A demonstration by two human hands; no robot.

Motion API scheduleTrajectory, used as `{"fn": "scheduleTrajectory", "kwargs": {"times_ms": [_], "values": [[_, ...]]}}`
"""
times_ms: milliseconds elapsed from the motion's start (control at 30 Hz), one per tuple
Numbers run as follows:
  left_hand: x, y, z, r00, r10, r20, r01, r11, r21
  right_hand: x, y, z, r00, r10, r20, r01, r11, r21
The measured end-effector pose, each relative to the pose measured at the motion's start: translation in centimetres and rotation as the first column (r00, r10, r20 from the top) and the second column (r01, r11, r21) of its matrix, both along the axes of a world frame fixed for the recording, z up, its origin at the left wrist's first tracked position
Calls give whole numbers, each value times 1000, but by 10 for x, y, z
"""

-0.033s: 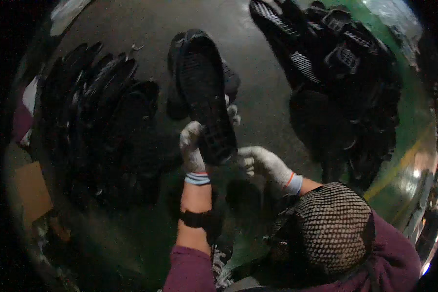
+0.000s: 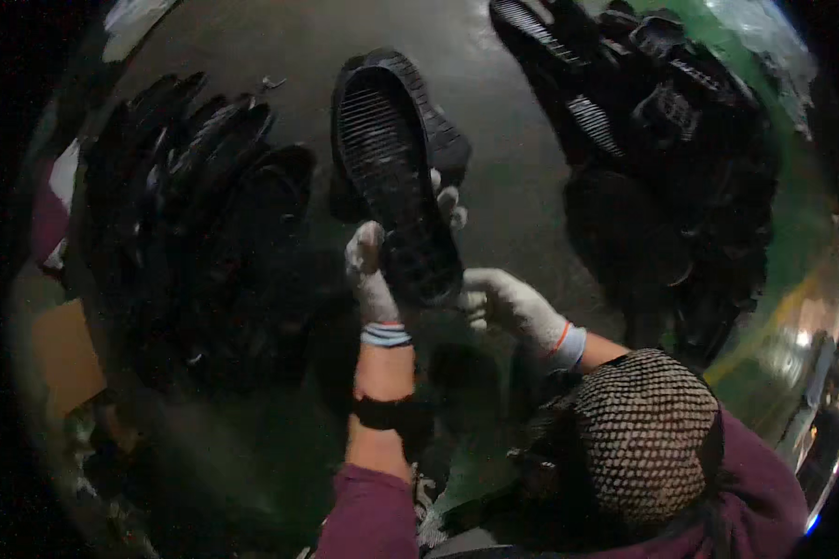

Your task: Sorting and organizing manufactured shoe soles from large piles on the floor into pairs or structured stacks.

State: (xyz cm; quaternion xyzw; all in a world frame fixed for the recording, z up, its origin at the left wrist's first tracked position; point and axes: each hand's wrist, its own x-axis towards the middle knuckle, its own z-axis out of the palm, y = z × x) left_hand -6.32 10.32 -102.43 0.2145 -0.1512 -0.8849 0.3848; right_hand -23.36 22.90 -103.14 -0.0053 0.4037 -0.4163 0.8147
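A black shoe sole (image 2: 405,219) is held up before me, its ribbed and gridded inner side facing me and its heel end toward me. My left hand (image 2: 371,275), in a white knit glove, is closed around it, thumb on the left edge and fingertips showing past the right edge. My right hand (image 2: 517,307), gloved the same way, has curled fingers at the heel end; the part gripping the rim is dark and partly hidden. Behind the held sole, more black soles (image 2: 452,151) lie on the floor, mostly covered by it.
Rows of black soles (image 2: 224,140) crowd the floor on the left. A heap of dark shoe parts (image 2: 667,116) is at the right. Brown cardboard (image 2: 68,359) lies at the far left. Black-and-beige patterned fabric (image 2: 643,438) bulges beside my right arm.
The held sole has tipped a little, so its ribs at the toe show more clearly. Both hands keep nearly the same places on it. The whole view has shifted slightly.
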Motion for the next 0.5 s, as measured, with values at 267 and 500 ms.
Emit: {"fn": "scheduleTrajectory", "kwargs": {"times_ms": [267,500], "values": [[21,2,4,893,434,-119,-427,901,80,36,-59,27,929,178,-326,-209,976,-65],[27,6,-13,886,461,50,-463,885,43,43,-61,-8,903,172,-393,-235,965,-117]]}}
